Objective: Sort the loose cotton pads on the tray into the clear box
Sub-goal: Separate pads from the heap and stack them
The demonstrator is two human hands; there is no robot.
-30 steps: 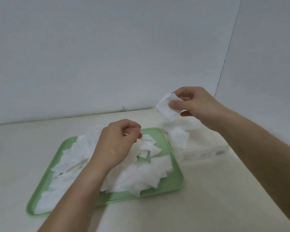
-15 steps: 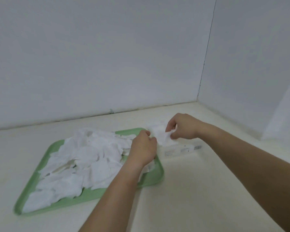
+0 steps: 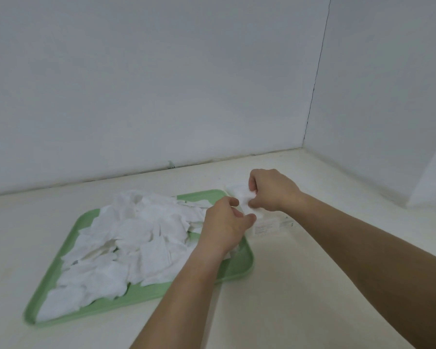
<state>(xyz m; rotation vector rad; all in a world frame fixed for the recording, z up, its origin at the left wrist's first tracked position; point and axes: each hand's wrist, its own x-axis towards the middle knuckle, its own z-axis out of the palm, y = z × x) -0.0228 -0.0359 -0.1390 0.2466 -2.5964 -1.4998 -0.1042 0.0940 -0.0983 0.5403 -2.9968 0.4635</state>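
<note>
A green tray (image 3: 68, 250) lies on the pale table, heaped with several loose white cotton pads (image 3: 141, 238). Just right of the tray stands the clear box (image 3: 269, 226), largely hidden behind my hands; a label shows on its front wall. My right hand (image 3: 272, 190) is over the box, its fingers pinching a white cotton pad (image 3: 242, 197) down at the box's opening. My left hand (image 3: 227, 225) hovers over the tray's right end beside the box, fingers curled, thumb and fingertips close to that same pad; whether it grips anything is hidden.
White walls meet in a corner (image 3: 305, 144) behind and to the right. The pale table (image 3: 300, 298) stretches bare in front of the tray and box. A white panel edge (image 3: 428, 182) stands at far right.
My right hand came down from above with the pad to the box's opening. My left hand moved from the pile's middle to the tray's right end. The view shifted right.
</note>
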